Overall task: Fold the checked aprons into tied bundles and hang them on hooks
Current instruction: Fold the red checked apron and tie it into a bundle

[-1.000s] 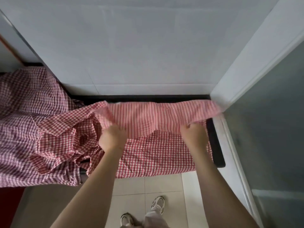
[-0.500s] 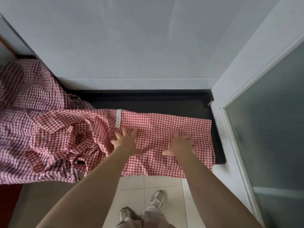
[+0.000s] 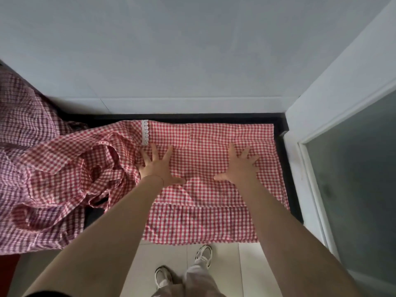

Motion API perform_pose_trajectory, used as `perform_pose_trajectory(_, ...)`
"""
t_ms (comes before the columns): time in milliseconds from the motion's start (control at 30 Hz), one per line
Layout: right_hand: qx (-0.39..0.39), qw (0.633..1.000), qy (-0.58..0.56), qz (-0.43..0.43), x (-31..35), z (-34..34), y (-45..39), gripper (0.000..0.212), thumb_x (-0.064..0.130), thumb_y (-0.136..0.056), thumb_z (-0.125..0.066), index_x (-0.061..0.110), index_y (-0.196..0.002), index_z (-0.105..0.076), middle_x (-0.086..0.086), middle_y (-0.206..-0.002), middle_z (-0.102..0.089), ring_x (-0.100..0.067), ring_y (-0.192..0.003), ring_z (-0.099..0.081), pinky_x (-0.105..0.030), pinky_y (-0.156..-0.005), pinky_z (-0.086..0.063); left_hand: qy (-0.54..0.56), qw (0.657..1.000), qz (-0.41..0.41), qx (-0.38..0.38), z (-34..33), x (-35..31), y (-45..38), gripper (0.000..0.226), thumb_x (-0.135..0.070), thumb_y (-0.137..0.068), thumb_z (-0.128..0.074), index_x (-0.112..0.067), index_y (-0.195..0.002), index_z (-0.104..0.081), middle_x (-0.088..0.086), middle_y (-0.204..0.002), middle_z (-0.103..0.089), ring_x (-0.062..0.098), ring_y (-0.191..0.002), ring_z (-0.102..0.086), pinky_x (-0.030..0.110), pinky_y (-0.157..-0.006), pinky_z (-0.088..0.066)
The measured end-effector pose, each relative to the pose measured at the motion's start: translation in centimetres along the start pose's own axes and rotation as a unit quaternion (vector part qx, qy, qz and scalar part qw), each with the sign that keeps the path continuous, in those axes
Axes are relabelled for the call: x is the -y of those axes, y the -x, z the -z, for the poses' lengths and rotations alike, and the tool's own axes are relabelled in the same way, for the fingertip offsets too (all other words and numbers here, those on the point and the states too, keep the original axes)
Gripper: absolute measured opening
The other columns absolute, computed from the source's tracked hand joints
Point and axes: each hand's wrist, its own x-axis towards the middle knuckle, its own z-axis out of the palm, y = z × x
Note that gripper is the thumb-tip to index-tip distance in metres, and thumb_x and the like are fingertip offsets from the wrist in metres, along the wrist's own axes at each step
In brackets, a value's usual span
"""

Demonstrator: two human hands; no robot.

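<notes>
On black counter (image 3: 287, 168), red-checked apron (image 3: 203, 151) folded flat, lace strip (image 3: 145, 132), left hand (image 3: 158, 166) and right hand (image 3: 240, 166) pressing, fingers spread

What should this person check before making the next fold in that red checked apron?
1. Both hands flat on the apron: ok; left hand and right hand press it with spread fingers.
2. Folded part lying smooth: ok, only slight creases.
3. Front edge on the black counter: not ok, it hangs over the edge.
4. Ties free and findable: cannot tell; the cloth left of the lace strip is bunched.
5. Clear of the apron pile: not ok, they touch.
</notes>
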Motion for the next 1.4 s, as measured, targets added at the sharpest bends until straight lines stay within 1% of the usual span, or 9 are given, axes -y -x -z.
perform_pose_trajectory(400,-0.115,0.992,0.052,0.004,0.9,1.7,-1.9,0.12,0.072,-0.075,-0.066,0.021,-0.159,0.003,-0.025,-0.164,0.0,-0.049,-0.149,-0.01,-0.061,-0.117,-0.018,0.008,1.0,0.003,0.0,2.9,-1.1,-3.4,0.124,-0.078,-0.069,-0.067,-0.042,-0.154,0.015,0.011,-0.162,0.027,0.047,-0.147,0.019,0.066,-0.115,-0.013)
perform_pose_trajectory(500,-0.26,0.958,0.075,0.096,2.9,1.2,0.3,0.068,0.035,-0.095,-0.062,0.015,-0.151,-0.03,-0.024,-0.157,-0.03,-0.04,-0.143,-0.032,-0.054,-0.113,-0.032,0.022,0.999,-0.005,-0.024,2.8,-1.6,-2.2,0.099,-0.067,-0.085,-0.06,-0.037,-0.157,0.0,0.01,-0.165,0.013,0.046,-0.149,0.007,0.065,-0.114,-0.022)
perform_pose_trajectory(567,-0.28,0.943,0.027,0.176,4.5,0.5,2.1,0.037,0.031,-0.098,-0.055,0.016,-0.132,-0.05,-0.013,-0.137,-0.051,-0.03,-0.127,-0.047,-0.044,-0.102,-0.04,0.043,0.994,-0.024,-0.102,2.2,-1.5,-0.2,0.069,-0.049,-0.095,-0.053,-0.032,-0.154,-0.022,0.01,-0.164,-0.008,0.039,-0.148,-0.011,0.061,-0.112,-0.027)
perform_pose_trajectory(700,-0.066,0.984,0.033,0.162,5.8,-2.5,4.3,0.09,0.069,-0.084,-0.06,0.027,-0.154,-0.021,-0.014,-0.161,-0.021,-0.037,-0.147,-0.023,-0.055,-0.113,-0.032,0.074,0.951,-0.051,-0.295,0.6,-0.1,3.1,0.032,-0.017,-0.088,-0.056,-0.014,-0.119,-0.061,0.01,-0.127,-0.05,0.031,-0.117,-0.045,0.052,-0.097,-0.038)
perform_pose_trajectory(833,-0.04,0.988,0.066,0.131,4.1,-3.0,4.1,0.108,0.068,-0.08,-0.066,0.028,-0.158,-0.003,-0.011,-0.167,0.0,-0.038,-0.152,-0.006,-0.057,-0.119,-0.023,0.118,0.913,0.069,-0.385,0.4,2.5,5.1,0.029,-0.003,-0.077,-0.054,-0.006,-0.105,-0.056,0.016,-0.111,-0.052,0.036,-0.104,-0.047,0.053,-0.09,-0.039)
perform_pose_trajectory(967,-0.058,0.99,0.053,0.117,3.5,-1.8,4.7,0.088,0.048,-0.092,-0.065,0.023,-0.157,-0.013,-0.014,-0.166,-0.007,-0.039,-0.151,-0.012,-0.056,-0.118,-0.025,0.203,0.907,0.242,-0.277,-0.9,5.5,6.3,0.04,-0.013,-0.088,-0.047,-0.005,-0.126,-0.043,0.018,-0.129,-0.049,0.038,-0.122,-0.042,0.054,-0.106,-0.029)
perform_pose_trajectory(1067,-0.107,0.972,0.047,0.202,4.8,-2.5,6.5,0.072,0.045,-0.094,-0.062,0.024,-0.153,-0.027,-0.013,-0.161,-0.024,-0.034,-0.146,-0.024,-0.052,-0.116,-0.029,0.157,0.962,0.175,-0.136,-2.3,7.7,6.3,0.066,-0.033,-0.093,-0.051,-0.021,-0.152,-0.025,0.008,-0.153,-0.034,0.033,-0.141,-0.031,0.055,-0.115,-0.023)
perform_pose_trajectory(1167,-0.085,0.964,0.059,0.247,6.6,-4.5,8.4,0.081,0.059,-0.087,-0.065,0.026,-0.152,-0.03,-0.01,-0.155,-0.031,-0.031,-0.142,-0.029,-0.049,-0.113,-0.031,0.103,0.988,0.098,-0.064,-2.9,9.8,6.2,0.076,-0.046,-0.095,-0.049,-0.038,-0.157,-0.006,0.001,-0.166,-0.007,0.034,-0.151,-0.01,0.058,-0.118,-0.017)
perform_pose_trajectory(1400,-0.075,0.978,0.081,0.179,7.9,-7.0,9.0,0.1,0.066,-0.08,-0.067,0.034,-0.156,-0.012,-0.01,-0.166,-0.007,-0.036,-0.151,-0.013,-0.056,-0.118,-0.021,0.008,0.997,0.051,-0.062,-1.5,15.8,5.0,0.067,-0.058,-0.099,-0.032,-0.041,-0.157,-0.004,-0.002,-0.167,-0.005,0.031,-0.151,-0.012,0.059,-0.118,-0.013)
